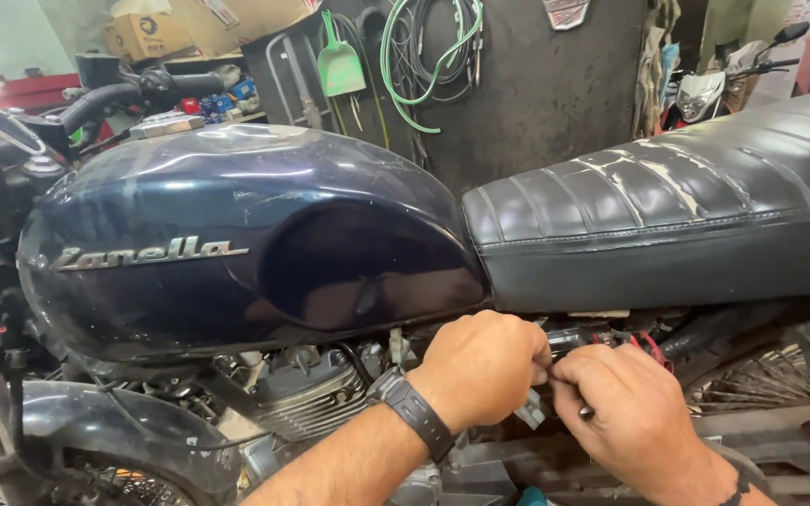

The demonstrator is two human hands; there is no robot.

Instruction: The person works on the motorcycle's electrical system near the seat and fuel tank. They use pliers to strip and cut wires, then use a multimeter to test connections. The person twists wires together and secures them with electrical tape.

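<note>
A dark blue motorcycle fuel tank [236, 234] fills the left and middle, with a cracked black ribbed seat [667, 215] to its right. Both my hands work just below where tank and seat meet. My left hand [480, 365], with a black watch [412, 410] on the wrist, is curled with its fingers tucked in among wires and a small grey connector [532, 409]. My right hand [625, 412] sits close beside it, fingers pinched on the same small wiring parts near red wires [647, 347]. Exactly what each finger grips is hidden.
The finned engine [307, 394] sits under the tank, handlebars [133, 89] at upper left. Green hoses [414, 66] and a green dustpan [339, 61] hang on the dark wall behind. Another motorcycle [714, 89] stands at upper right. A spoked wheel [752, 379] is right of my hands.
</note>
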